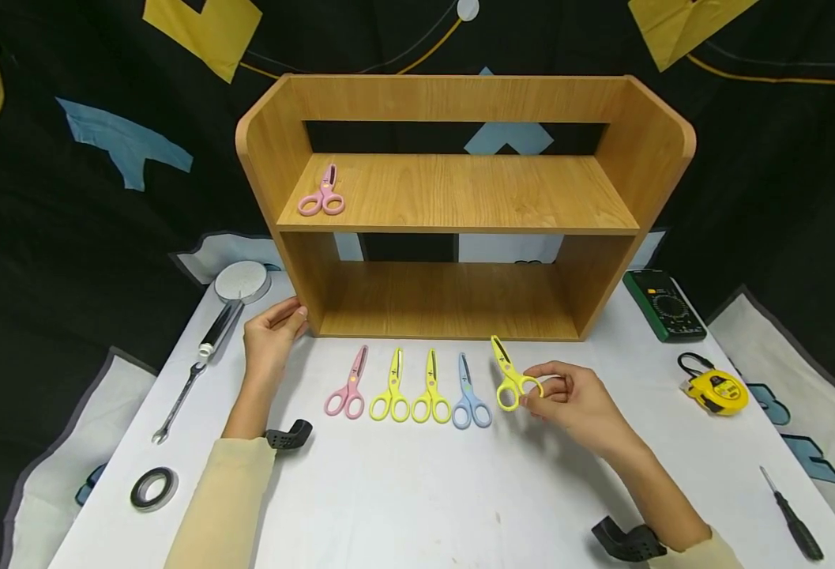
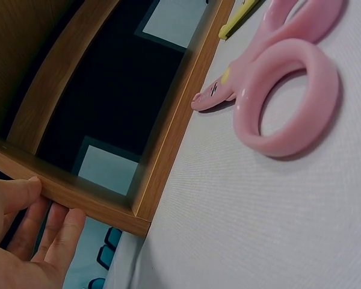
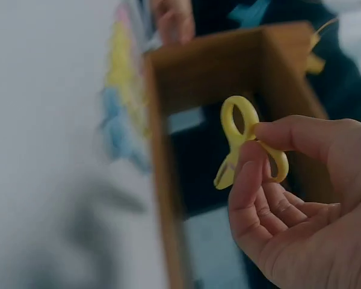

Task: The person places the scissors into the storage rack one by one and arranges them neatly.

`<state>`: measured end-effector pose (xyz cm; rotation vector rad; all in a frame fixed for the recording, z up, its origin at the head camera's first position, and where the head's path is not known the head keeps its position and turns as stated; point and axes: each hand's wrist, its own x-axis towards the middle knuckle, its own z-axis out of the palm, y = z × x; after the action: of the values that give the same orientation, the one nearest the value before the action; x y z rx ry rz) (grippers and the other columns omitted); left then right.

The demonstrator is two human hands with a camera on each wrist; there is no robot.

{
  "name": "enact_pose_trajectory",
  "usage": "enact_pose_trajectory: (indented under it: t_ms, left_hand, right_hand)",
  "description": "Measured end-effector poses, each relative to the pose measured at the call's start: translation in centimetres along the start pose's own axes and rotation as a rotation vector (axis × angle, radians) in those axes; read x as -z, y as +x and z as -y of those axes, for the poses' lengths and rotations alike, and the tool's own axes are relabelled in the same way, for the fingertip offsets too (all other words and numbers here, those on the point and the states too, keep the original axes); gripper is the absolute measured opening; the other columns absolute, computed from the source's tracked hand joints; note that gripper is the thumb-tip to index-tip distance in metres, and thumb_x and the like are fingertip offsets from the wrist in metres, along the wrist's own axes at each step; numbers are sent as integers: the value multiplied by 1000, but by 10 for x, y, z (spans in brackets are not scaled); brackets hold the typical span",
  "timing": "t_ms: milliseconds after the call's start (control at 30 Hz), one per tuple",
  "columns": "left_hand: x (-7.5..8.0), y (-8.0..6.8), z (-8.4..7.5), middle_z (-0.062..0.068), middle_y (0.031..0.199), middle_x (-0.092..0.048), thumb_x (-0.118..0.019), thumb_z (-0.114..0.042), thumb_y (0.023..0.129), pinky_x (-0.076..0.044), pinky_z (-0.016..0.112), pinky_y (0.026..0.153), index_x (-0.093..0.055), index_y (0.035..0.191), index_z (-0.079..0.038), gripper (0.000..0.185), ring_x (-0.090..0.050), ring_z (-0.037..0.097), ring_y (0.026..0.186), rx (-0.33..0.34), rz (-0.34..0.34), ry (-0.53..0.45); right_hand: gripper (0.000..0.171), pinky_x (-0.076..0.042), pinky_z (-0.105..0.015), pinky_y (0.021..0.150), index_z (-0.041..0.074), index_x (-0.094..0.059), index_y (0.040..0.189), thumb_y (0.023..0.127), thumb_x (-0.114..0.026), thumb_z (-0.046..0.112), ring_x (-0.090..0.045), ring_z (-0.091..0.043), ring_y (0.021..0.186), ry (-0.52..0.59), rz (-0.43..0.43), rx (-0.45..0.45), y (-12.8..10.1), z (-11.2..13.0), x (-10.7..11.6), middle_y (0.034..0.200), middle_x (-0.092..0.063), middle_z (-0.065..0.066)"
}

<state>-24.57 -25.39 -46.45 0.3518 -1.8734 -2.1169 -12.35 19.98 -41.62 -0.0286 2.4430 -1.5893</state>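
My right hand [image 1: 577,399] pinches a pair of yellow scissors [image 1: 508,374] by one handle loop, blades pointing away toward the shelf; the right wrist view shows thumb and finger on that loop [image 3: 277,164]. At the wooden shelf's [image 1: 453,194] lower left side, my left hand [image 1: 269,336] holds the panel's front edge, thumb on one face and fingers on the other. Before the shelf lie pink scissors [image 1: 349,386], two yellow scissors [image 1: 391,387] and blue scissors [image 1: 468,395] in a row. Another pink pair [image 1: 326,192] lies on the upper board at its left end.
Left on the white table are a round white-topped object with a dark handle [image 1: 242,282], a wrench [image 1: 178,401] and a tape roll [image 1: 153,488]. On the right sit a multimeter [image 1: 666,306], a yellow tape measure [image 1: 716,390] and a screwdriver [image 1: 794,518].
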Motion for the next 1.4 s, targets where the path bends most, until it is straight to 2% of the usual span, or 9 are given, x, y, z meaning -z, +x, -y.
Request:
enact_pose_trajectory:
  t_ms: [133, 233, 333, 433, 667, 900, 1033, 1167, 1400]
  left_hand:
    - [0, 0, -1, -5, 97, -75, -75, -3, 94, -63, 26, 90, -67, 131, 6, 39, -73, 6, 93, -8, 9, 8]
    - [0, 0, -1, -5, 97, -75, -75, -3, 94, -64, 25, 88, -66, 131, 7, 39, -73, 6, 92, -7, 10, 10]
    - [1, -1, -1, -6, 96, -75, -74, -2, 94, -64, 25, 87, -66, 131, 7, 38, -73, 5, 91, -9, 4, 13]
    - [2, 0, -1, -6, 95, -75, -74, -1, 94, -65, 26, 86, -67, 129, 7, 37, -73, 6, 90, -15, -7, 11]
    - [3, 1, 2, -6, 96, -75, -76, -3, 93, -65, 26, 87, -68, 130, 5, 39, -73, 7, 91, 2, -4, 14]
    - [3, 0, 1, -7, 95, -75, -76, -4, 93, -64, 28, 91, -67, 131, 4, 40, -73, 6, 94, 25, -5, 23]
    - [3, 0, 0, -7, 95, -74, -75, -4, 93, -64, 27, 90, -66, 132, 5, 40, -73, 5, 92, 31, -1, 13]
    - [2, 0, 0, -8, 94, -74, -75, -4, 94, -63, 29, 90, -66, 132, 6, 40, -72, 4, 90, 19, 10, 12]
    - [1, 0, -1, -7, 94, -74, -75, -4, 94, -64, 28, 89, -66, 131, 7, 40, -72, 3, 89, 1, 14, 5]
  right_hand:
    - [44, -66, -29, 70, 4, -64, 127, 88, -83, 15, -72, -24, 79, 47, 20, 113, -8, 37, 8, 92, -73, -13]
    - [43, -66, -28, 71, 5, -64, 127, 90, -83, 16, -72, -23, 79, 62, 25, 241, -10, 68, 14, 96, -73, -13]
    - [40, -66, -26, 73, 4, -64, 127, 92, -81, 15, -72, -22, 82, 67, 12, 349, -1, 101, 20, 99, -73, -11]
    - [41, -66, -24, 73, 3, -64, 129, 93, -80, 14, -71, -20, 82, 67, -29, 406, 18, 135, 22, 97, -73, -9]
    - [43, -59, -19, 65, 6, -66, 133, 93, -80, 15, -69, -16, 77, 37, -118, 387, 82, 202, 6, 94, -76, -7]
    - [44, -59, -18, 64, 8, -64, 133, 94, -79, 19, -66, -14, 78, -7, -122, 274, 137, 230, -31, 93, -72, -7]
    - [44, -64, -20, 69, 8, -63, 134, 95, -78, 21, -70, -15, 82, -47, -124, 236, 152, 239, -51, 99, -72, -7]
    - [42, -62, -18, 66, 6, -64, 132, 95, -77, 22, -69, -14, 81, -119, -130, 247, 158, 246, -63, 101, -71, -9]
    - [38, -53, -17, 65, 6, -68, 125, 97, -75, 31, -57, -15, 93, -345, -148, 297, 162, 252, -71, 110, -63, -7]
